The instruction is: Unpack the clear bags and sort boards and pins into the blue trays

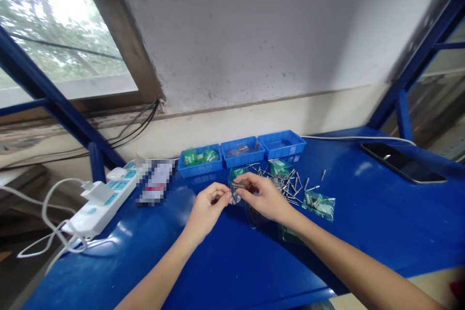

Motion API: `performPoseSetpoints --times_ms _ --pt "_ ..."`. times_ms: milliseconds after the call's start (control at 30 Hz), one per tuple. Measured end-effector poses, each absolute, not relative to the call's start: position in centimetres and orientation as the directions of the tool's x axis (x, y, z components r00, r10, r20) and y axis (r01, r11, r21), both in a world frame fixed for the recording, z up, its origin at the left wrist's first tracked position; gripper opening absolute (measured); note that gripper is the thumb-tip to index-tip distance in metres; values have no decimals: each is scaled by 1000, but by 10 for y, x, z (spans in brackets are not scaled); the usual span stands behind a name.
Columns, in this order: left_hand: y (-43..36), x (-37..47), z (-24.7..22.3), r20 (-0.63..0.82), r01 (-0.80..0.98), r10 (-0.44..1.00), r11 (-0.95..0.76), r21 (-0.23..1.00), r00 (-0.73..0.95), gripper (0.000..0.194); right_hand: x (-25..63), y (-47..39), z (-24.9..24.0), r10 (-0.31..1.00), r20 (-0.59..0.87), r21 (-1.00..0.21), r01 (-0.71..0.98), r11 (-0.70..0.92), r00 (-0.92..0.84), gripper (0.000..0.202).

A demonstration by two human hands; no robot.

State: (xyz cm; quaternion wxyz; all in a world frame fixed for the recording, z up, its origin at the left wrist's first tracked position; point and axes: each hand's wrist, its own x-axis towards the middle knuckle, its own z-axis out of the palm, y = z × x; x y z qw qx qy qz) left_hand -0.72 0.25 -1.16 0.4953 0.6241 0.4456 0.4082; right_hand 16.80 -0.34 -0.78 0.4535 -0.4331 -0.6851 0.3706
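Note:
My left hand (209,208) pinches the edge of a small clear plastic bag (235,197) above the blue table. Close beside it, my right hand (263,196) has its thumb and fingers closed on thin metal rivets (239,185) at the bag; whether their tips are inside the bag I cannot tell. Behind my right hand lies a loose pile of pop rivets (288,186). Around the pile are green-and-clear packets, one with rivets (319,204) to the right and another packet (279,168) at the back. A further packet (288,235) lies partly under my right forearm.
Three blue bins stand along the back: a left bin (201,170) with green packets, a middle bin (243,154) with metal pieces, a right bin (281,144). A power strip (98,208) with cables and a blurred phone (156,183) lie left; a black phone (403,162) lies right.

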Motion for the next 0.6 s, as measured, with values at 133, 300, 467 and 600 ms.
performPoseSetpoints --times_ms 133,300,467,600 --pt "1 -5 -12 46 40 957 -60 997 287 17 162 -2 -15 969 148 -988 15 154 -197 21" --pt "-1 -4 -12 -24 -80 964 47 996 263 16 160 -2 -14 972 57 -998 -43 49 -228 20" --pt "2 -6 -11 -153 -241 939 232 943 307 17 164 -7 -5 942 209 -978 -59 200 -264 15" --pt "4 -9 -12 -192 -337 922 308 890 335 15 168 -10 0 929 263 -964 -100 245 -261 18"
